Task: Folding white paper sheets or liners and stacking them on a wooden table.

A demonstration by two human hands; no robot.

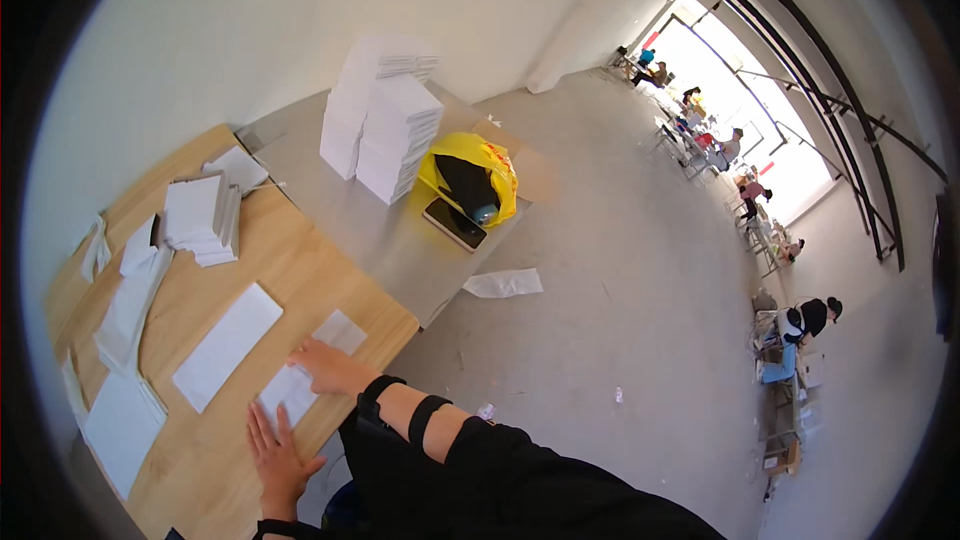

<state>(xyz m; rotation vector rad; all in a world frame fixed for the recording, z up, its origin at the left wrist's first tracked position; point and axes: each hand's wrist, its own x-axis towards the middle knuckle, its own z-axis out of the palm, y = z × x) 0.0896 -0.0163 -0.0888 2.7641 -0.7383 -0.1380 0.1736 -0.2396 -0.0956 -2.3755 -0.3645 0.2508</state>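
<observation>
A white paper strip (288,392) lies at a slant on the wooden board, close to its near right edge, under both my hands. My left hand (278,460) rests flat at the strip's lower end, fingers stretched out and thumb apart. Farther up, my right hand (335,368) presses on the middle of the strip, its fingers spread on the paper and partly bent. Beyond that hand the strip's upper end (340,332) shows, thin and slightly see-through. Left of it lies another flat white paper piece (228,346), touched by neither hand.
The wooden board (330,285) also bears a stack of white folded paper (200,218) and loose white sheets (125,425). Behind, a grey table (300,145) holds tall white stacks (400,135), a yellow bag (470,175) and a phone (455,225). People sit at far tables.
</observation>
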